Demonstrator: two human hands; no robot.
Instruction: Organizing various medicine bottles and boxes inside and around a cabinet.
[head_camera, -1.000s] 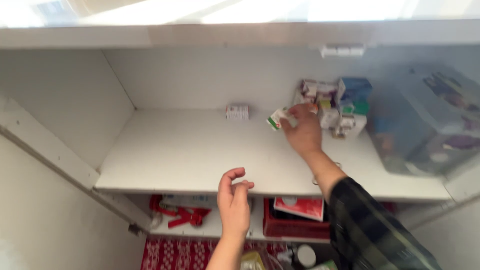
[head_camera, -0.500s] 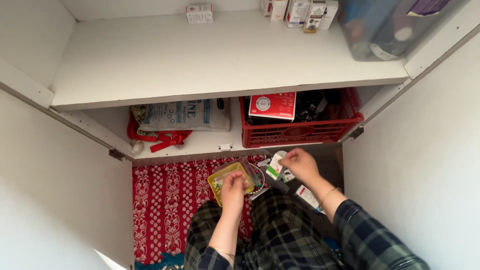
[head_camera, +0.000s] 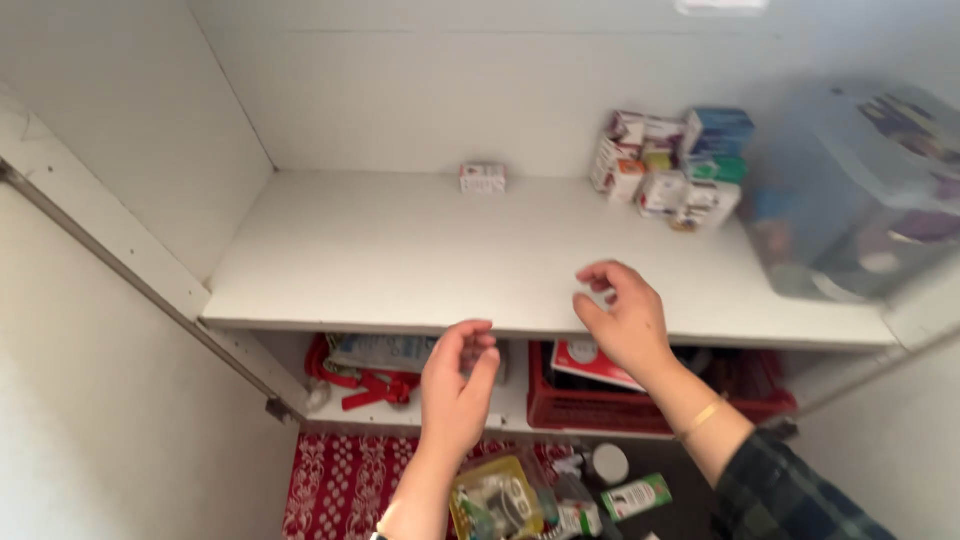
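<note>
Spanning the cupboard, white shelf (head_camera: 400, 260) carries a clear plastic bin (head_camera: 850, 200) at far right, a cluster of small medicine boxes (head_camera: 670, 165) by the back wall, and one lone small box (head_camera: 483, 177) further left. Right hand (head_camera: 620, 320) hovers over the shelf's front edge, grip apart, fingers curled, holding nothing. Left hand (head_camera: 455, 385) is raised just below that edge, grip likewise apart and empty.
</note>
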